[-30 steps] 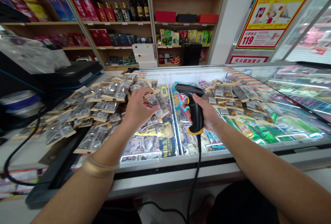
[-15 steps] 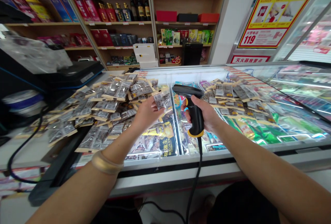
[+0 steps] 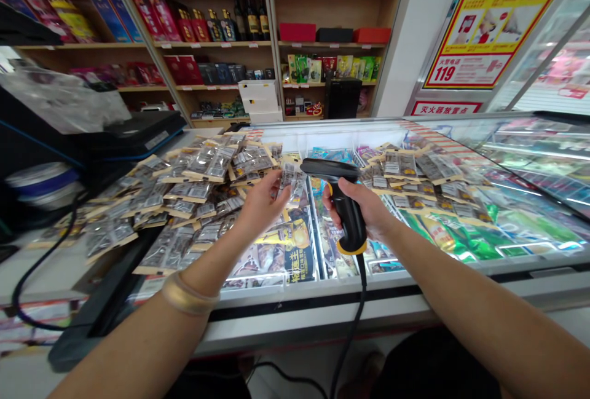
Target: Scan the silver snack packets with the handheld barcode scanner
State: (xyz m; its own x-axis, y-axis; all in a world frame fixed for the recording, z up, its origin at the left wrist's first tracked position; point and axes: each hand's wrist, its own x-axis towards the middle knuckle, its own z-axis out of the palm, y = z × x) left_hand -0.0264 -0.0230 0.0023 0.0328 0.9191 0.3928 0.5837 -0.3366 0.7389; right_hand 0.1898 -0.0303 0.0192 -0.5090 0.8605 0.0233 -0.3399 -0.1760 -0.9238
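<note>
Person's two hands at work over a glass-topped freezer (image 3: 276, 320), with the black scanner (image 3: 351, 217) as landmark. Left hand (image 3: 258, 205), just left of the scanner's head: thumb and fingers closed on one small clear packet (image 3: 292, 177), printed label showing; how firmly it is pinched cannot be told. Right hand (image 3: 375, 208), at the scanner: fingers wrapped round its handle, the cable (image 3: 354, 319) hanging below. Left of the scanner, a broad heap of similar packets (image 3: 200, 168); right of it, a smaller heap (image 3: 405, 171). Progress, as judged: partway, with packets on both sides and one in hand between; which heap is finished and which remains cannot be told
</note>
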